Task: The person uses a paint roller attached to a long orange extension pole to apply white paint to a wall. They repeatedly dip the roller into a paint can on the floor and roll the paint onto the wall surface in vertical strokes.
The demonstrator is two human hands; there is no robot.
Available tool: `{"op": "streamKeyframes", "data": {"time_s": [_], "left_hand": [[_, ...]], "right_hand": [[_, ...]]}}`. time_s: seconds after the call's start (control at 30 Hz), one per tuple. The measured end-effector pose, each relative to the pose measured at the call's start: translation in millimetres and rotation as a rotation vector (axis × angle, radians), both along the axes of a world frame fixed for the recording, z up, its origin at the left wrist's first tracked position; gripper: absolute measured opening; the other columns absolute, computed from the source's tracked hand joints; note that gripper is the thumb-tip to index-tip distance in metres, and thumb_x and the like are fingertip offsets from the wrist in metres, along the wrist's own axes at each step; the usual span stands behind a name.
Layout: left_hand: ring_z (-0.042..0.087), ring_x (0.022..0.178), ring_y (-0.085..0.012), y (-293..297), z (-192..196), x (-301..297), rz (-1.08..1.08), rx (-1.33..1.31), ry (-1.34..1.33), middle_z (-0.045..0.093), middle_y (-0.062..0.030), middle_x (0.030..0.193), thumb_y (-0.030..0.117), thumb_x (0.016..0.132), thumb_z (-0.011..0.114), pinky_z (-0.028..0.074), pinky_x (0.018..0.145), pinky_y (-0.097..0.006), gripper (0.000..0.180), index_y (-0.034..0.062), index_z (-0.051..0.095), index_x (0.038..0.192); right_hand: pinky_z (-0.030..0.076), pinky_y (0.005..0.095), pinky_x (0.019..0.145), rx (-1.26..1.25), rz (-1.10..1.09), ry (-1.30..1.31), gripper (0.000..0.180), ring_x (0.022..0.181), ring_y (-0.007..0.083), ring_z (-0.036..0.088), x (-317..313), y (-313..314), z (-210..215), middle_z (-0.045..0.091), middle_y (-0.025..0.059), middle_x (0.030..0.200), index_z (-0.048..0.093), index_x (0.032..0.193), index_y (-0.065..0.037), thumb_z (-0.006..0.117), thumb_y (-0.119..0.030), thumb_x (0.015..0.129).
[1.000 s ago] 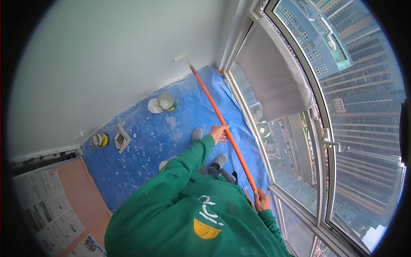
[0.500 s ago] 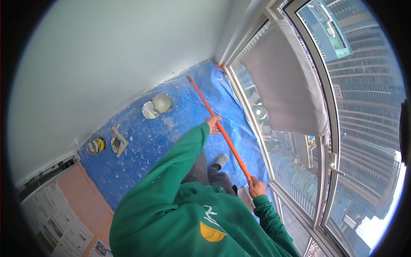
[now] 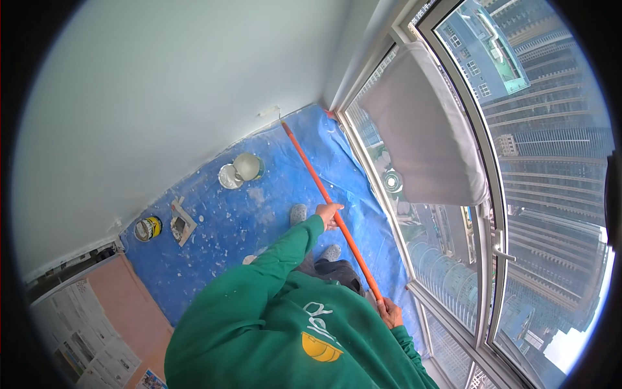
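Note:
Both my hands grip a long orange roller pole [image 3: 310, 170] that slants from lower right up toward the wall. My left hand [image 3: 329, 216] is wrapped around its middle. Lower down, my right hand [image 3: 390, 313] closes on the near end, close to the window side. At the pole's far tip, a thin wire frame carries a pale paint roller [image 3: 268, 112] against the foot of the pale wall [image 3: 194, 78]. Its pale colour nearly blends into the wall.
Paint-spotted blue sheeting [image 3: 214, 259] covers the floor. On it stand an open paint bucket [image 3: 260, 170] beside a round lid [image 3: 229, 177], a yellow-and-black can [image 3: 153, 227] and a whitish frame-like piece [image 3: 187, 220]. Grey cloth [image 3: 421, 123] drapes over the window at right. Pinkish boarding [image 3: 123, 285] lies at left.
The roller at the pole's tip now shows at the wall's foot. My left hand has shifted slightly right and nearer me, my right hand nearer me. A second shoe has come into view.

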State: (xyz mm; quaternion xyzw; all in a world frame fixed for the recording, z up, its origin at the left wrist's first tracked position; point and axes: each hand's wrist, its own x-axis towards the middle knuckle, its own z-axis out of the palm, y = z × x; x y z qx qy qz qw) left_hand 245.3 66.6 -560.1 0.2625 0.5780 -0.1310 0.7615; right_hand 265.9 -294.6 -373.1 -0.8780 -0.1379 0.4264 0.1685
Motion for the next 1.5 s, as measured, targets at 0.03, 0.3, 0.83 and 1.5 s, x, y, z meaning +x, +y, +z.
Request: {"op": "streamKeyframes", "data": {"time_s": [0.03,0.3,0.83,1.5], "left_hand": [[0.067,0.067,-0.0255,-14.0,16.1,-2.5,0.01,0.021,-0.03,0.064,-0.0139,0.082,0.032,0.077,0.073,0.053,0.06,-0.04,0.04,-0.0013,0.057,0.092],[0.066,0.066,-0.0221,-114.8,109.8,-19.6,0.031,0.257,-0.16,0.062,-0.0099,0.073,0.031,0.076,0.072,0.051,0.055,-0.035,0.034,-0.0015,0.062,0.08],[0.066,0.063,-0.0132,-171.1,274.6,-48.1,0.033,0.946,-0.428,0.069,-0.0091,0.074,0.021,0.083,0.07,0.05,0.053,-0.028,0.025,-0.0038,0.069,0.081],[0.07,0.072,-0.0163,-167.3,213.8,-102.3,0.04,0.734,-0.457,0.071,-0.0108,0.086,0.016,0.087,0.067,0.053,0.053,-0.028,0.02,-0.0028,0.067,0.094]], "right_hand": [[0.046,0.0394,0.059,0.016,-0.006,0.006,0.038,0.059,0.0245,0.059,0.1,-20.5,1.8,0.059,0.016,0.064,0.066,0.107,-0.004,0.055,-0.038,0.095],[0.045,0.0371,0.056,0.158,-0.061,-0.032,0.039,0.057,0.0174,0.055,-17.3,-162.0,-7.8,0.059,0.0117,0.062,0.067,0.1,-0.002,0.057,-0.039,0.094],[0.044,0.0328,0.055,0.589,-0.056,-0.128,0.032,0.058,0.0129,0.054,-32.7,-197.1,-10.0,0.056,0.0075,0.062,0.067,0.104,-0.004,0.058,-0.032,0.093],[0.041,0.0333,0.051,0.564,-0.062,-0.189,0.03,0.054,0.0122,0.051,-92.9,-208.4,-48.1,0.053,0.0067,0.06,0.067,0.103,-0.005,0.059,-0.032,0.093]]}}
